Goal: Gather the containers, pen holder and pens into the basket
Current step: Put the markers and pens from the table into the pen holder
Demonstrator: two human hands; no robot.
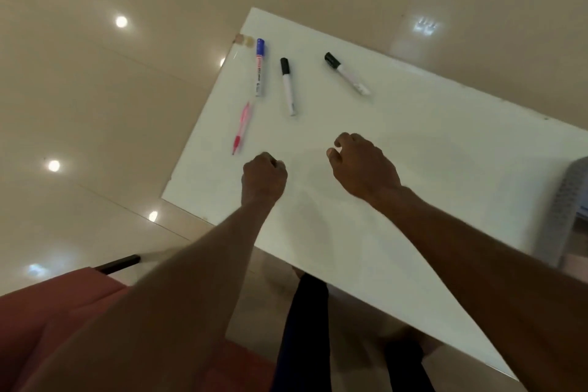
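Grey basket (572,200) cut off by right picture edge, well right of right hand (362,165); only perforated wall shows, contents hidden. Left hand (264,178) curled, fingers tucked under, palm hidden; cannot tell if anything inside. Right hand's fingertips bent down, palm side out of sight. Print on blue-capped marker (260,68), beyond left hand, too small to read. Dark rod (119,264), near left forearm, part hidden behind pink cloth (54,305), itself cut by bottom and left edges.

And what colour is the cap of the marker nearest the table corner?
Blue; the marker has a blue cap and white body, shown in the head view.
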